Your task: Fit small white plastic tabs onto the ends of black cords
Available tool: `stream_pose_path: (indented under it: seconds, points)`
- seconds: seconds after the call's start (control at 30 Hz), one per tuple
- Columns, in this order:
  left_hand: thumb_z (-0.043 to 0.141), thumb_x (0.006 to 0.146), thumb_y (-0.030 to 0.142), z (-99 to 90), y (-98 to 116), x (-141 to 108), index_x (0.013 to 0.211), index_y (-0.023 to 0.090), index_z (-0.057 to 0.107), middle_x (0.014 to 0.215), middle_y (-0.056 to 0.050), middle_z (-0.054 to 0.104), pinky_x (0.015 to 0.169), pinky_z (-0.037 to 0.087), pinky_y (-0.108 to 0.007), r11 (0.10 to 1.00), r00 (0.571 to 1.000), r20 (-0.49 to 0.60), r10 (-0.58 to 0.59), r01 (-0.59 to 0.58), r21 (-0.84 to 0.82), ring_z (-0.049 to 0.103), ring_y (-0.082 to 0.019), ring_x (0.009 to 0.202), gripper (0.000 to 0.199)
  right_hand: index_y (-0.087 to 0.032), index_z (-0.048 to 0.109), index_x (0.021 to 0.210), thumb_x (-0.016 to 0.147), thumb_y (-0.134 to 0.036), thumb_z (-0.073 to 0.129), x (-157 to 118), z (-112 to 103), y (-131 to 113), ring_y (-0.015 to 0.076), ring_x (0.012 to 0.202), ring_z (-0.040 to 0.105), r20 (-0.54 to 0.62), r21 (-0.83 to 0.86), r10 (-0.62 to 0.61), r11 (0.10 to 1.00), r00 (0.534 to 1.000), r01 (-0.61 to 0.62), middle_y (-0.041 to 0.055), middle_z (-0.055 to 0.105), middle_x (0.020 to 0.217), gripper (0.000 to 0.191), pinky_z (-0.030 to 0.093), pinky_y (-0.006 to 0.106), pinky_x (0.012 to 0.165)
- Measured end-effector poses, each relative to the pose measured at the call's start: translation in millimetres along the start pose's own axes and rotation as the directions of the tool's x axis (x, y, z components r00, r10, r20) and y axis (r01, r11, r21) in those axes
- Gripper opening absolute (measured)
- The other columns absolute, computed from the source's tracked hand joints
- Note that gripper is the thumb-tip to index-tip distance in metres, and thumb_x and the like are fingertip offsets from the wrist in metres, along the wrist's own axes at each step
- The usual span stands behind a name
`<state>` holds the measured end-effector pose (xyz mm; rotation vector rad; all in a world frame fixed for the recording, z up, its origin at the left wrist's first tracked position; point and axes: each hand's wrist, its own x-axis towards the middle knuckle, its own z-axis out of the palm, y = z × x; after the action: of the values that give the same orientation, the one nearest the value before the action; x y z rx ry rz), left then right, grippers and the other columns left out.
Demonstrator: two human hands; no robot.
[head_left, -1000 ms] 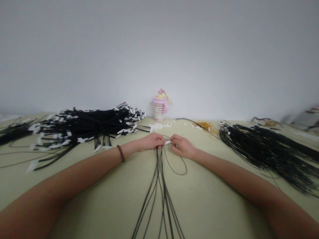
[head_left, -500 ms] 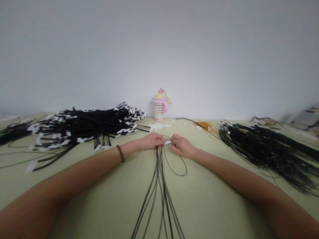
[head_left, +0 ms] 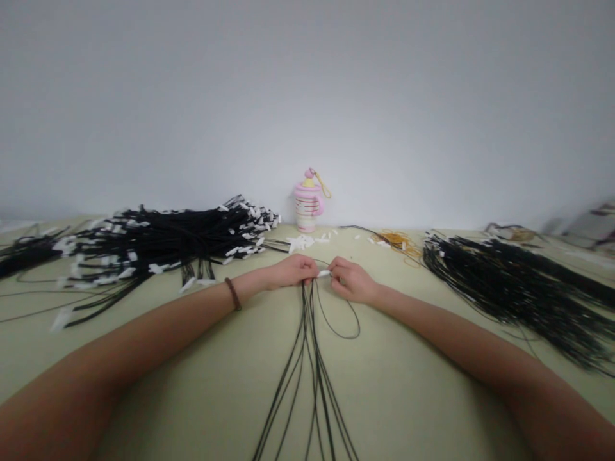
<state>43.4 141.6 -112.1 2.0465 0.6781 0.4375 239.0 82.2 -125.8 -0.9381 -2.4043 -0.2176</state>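
Note:
Several thin black cables (head_left: 314,358) run from between my hands down toward the front edge of the view. My left hand (head_left: 294,271) is closed with a pinch around their upper ends. A small white sleeve (head_left: 324,273) lies level between the fingertips of both hands. My right hand (head_left: 353,280) pinches at its right end, where a thin black cable enters. One cable loop (head_left: 358,326) hangs below my right hand onto the table. The exact fingertip contact is too small to make out.
A large pile of black cables with white ends (head_left: 187,234) lies on the left. More black cables (head_left: 509,282) spread at the right. A pink and white cup (head_left: 306,205) stands by the wall (head_left: 307,83), near loose white pieces (head_left: 301,242) and yellow rubber bands (head_left: 396,241).
Both hands stay nearly in place, still pinching. The white sleeve sits slightly higher and more level between them; the rest looks the same.

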Motion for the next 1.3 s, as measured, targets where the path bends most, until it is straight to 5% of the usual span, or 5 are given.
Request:
stream_pose_path:
  seconds: [0.57,1.3]
  points:
    - [0.05,0.073,0.042,-0.8,0.9,-0.3,0.071,0.013,0.053,0.055,0.003,0.05,0.042,0.022,-0.019,1.0,1.0,0.009,-0.003,0.003,-0.01,0.033,-0.006,0.044,0.029,-0.015,0.052,0.06,0.071,-0.014,0.05,0.3,0.7,-2.4,0.0112,0.069,0.051,-0.06,0.058,0.014,0.998,0.998,-0.011,0.0051,0.054,0.08,0.011,0.042,0.022,0.065]
    - [0.05,0.073,0.042,1.0,2.1,-0.7,0.07,0.013,0.054,0.053,0.003,0.051,0.044,0.025,-0.018,1.0,1.0,-0.007,0.021,-0.021,0.02,0.036,-0.007,0.046,0.029,-0.013,0.051,0.069,0.076,-0.012,0.045,3.0,6.1,-5.8,0.0115,0.069,0.048,0.021,0.017,0.153,0.988,0.988,-0.153,0.0056,0.05,0.079,0.01,0.04,0.022,0.064]
